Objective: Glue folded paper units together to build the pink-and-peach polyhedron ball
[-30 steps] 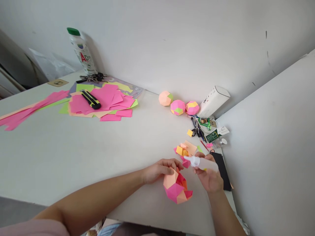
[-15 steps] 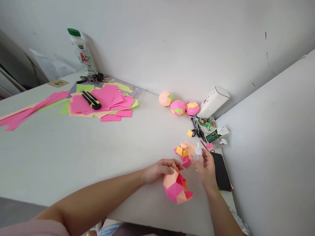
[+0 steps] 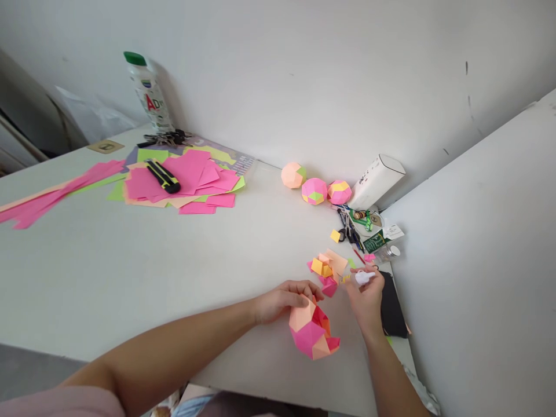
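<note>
My left hand grips the upper edge of a partly built paper ball made of pink and peach folded pieces. The ball's right side is open and shows its inside. In my right hand is a small glue bottle, tipped over so its white nozzle points right; my fingers hide part of its body. Between the hands, just beyond the ball, lies a small heap of folded paper pieces in yellow, peach and pink.
Three finished paper balls sit along the wall beside a white box. Scissors, a lidded jar and a black pouch lie at the right. Pink sheets with a utility knife are at left.
The glue bottle has gone from upright to tipped, its nozzle swinging to the right as my right hand turned. My left hand and the paper ball stay almost in place.
</note>
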Motion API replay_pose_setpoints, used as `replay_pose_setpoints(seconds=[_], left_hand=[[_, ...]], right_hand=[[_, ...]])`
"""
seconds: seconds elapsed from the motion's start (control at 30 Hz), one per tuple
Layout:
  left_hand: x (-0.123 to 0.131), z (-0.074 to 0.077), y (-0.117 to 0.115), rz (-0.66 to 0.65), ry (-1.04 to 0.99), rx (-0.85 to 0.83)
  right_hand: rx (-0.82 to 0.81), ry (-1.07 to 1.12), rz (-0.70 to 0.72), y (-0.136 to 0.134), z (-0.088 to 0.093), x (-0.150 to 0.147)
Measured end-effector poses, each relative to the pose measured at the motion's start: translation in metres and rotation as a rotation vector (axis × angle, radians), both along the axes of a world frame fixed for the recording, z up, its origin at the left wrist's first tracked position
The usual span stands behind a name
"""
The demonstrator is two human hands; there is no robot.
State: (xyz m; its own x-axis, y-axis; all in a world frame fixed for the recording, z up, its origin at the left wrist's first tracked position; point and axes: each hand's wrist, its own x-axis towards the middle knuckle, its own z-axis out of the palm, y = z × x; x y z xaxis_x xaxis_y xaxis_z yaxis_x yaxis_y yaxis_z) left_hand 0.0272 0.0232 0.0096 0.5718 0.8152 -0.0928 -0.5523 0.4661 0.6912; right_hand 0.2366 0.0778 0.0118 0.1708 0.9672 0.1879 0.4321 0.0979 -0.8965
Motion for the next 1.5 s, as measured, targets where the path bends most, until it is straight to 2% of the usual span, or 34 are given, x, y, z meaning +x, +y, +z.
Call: replay_pose_setpoints(seconds=[0.07,0.2,0.27,0.3,0.37,0.43,0.53,0.6,0.83,1.03,1.13,1.27,1.37,1.5], left_hand=[[0.000,0.000,0.000,-0.001,0.001,-0.003],[-0.001,0.000,0.000,-0.004,0.000,-0.004],[-0.001,0.000,0.000,-0.005,0.004,0.004],[-0.001,-0.001,0.001,-0.003,0.006,0.008],[0.000,-0.002,0.001,0.001,-0.001,0.019],[0.001,-0.004,0.000,0.003,-0.018,0.025],[0.001,-0.004,0.000,0.000,-0.026,0.024],[0.001,-0.003,0.000,-0.002,-0.014,0.019],[0.000,-0.003,0.001,0.000,-0.011,0.008],[0.001,0.000,0.000,0.000,0.011,0.010],[0.001,0.002,0.000,0.001,0.019,0.010],[0.000,0.002,0.000,-0.002,0.016,0.003],[0.000,0.000,0.000,-0.004,0.005,0.005],[0.000,0.000,0.000,0.003,-0.023,0.007]], right_hand=[[0.154,-0.078,0.008,-0.001,0.001,-0.001],[0.725,-0.435,-0.016,-0.011,0.014,-0.002],[0.923,-0.541,0.085,-0.017,0.021,-0.002],[0.954,-0.568,0.194,-0.020,0.022,-0.003],[0.878,-0.627,0.424,-0.022,0.021,-0.006],[0.683,-0.732,0.544,-0.022,0.017,-0.009],[0.415,-0.884,0.551,-0.020,0.009,-0.013],[0.313,-0.917,0.557,-0.020,0.007,-0.013],[0.185,-0.798,0.583,-0.022,0.011,-0.011],[0.120,-0.439,0.553,-0.023,0.019,-0.011],[-0.063,-0.156,0.545,-0.025,0.026,-0.011],[-0.256,0.156,0.424,-0.025,0.028,-0.011],[-0.314,0.291,0.399,-0.024,0.026,-0.010],[-0.426,0.373,0.478,-0.025,0.025,-0.010]])
